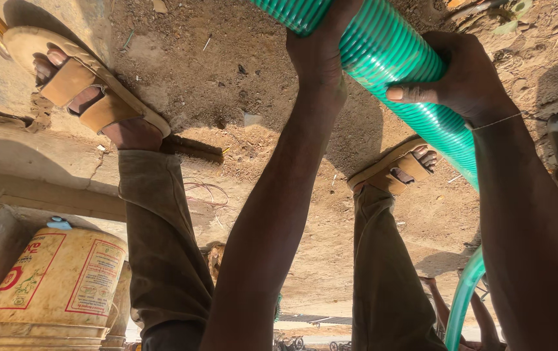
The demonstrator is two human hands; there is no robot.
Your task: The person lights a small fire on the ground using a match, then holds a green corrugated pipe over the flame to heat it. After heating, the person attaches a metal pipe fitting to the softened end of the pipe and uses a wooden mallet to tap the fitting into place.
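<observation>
Over bare dirt by a yellow bucket (51,286), both hands' grip clamps the green hose (402,71): left hand (318,52), right hand (461,75).

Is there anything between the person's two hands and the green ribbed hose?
Nothing visible stands between them. Both hands already grip the green ribbed hose directly: the left hand is wrapped around it near the top of the picture, and the right hand clasps it further along, thumb across the ribs.
</observation>
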